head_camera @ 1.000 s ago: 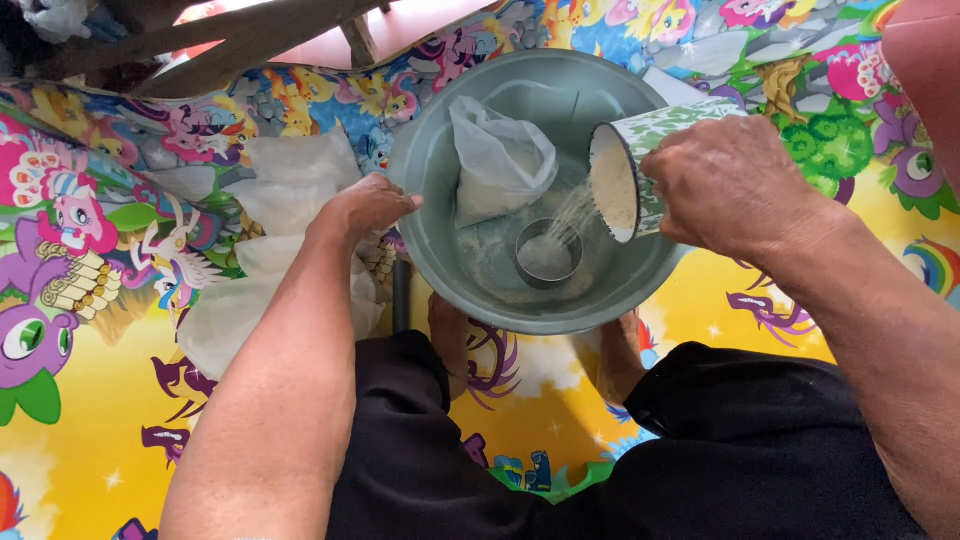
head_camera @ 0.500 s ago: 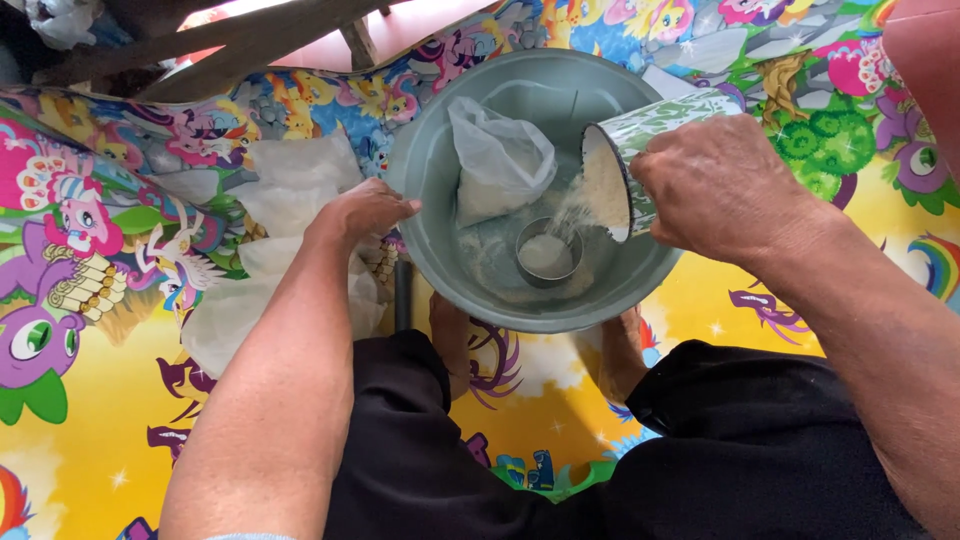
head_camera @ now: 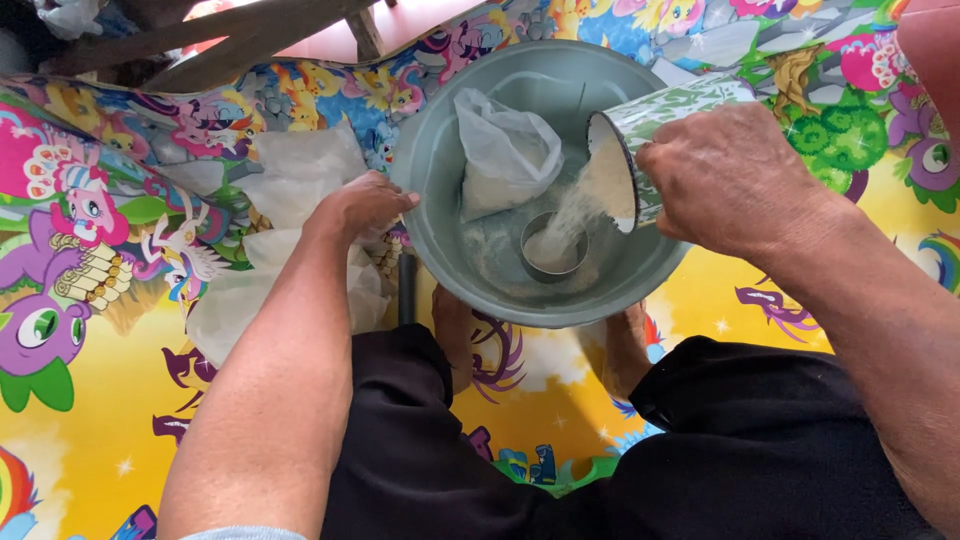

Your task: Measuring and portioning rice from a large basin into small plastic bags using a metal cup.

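Observation:
A grey-green basin (head_camera: 440, 225) rests on the colourful cartoon mat between my feet. My right hand (head_camera: 735, 180) grips a green patterned mug (head_camera: 660, 125) tilted over the basin, and white grains (head_camera: 580, 205) pour from it into a small round tin (head_camera: 553, 250) on the basin's bottom. A clear plastic bag of white grains (head_camera: 505, 155) lies inside the basin at the back. My left hand (head_camera: 365, 205) rests on the basin's left rim, fingers touching it.
Empty clear plastic bags (head_camera: 290, 190) lie on the mat left of the basin. Wooden furniture legs (head_camera: 200, 45) stand at the top left. My black-trousered legs (head_camera: 560, 440) fill the lower middle, bare feet (head_camera: 455, 330) under the basin's near edge.
My right hand has tipped the mug further and the grain stream into the small tin has thickened. The left hand stays on the rim.

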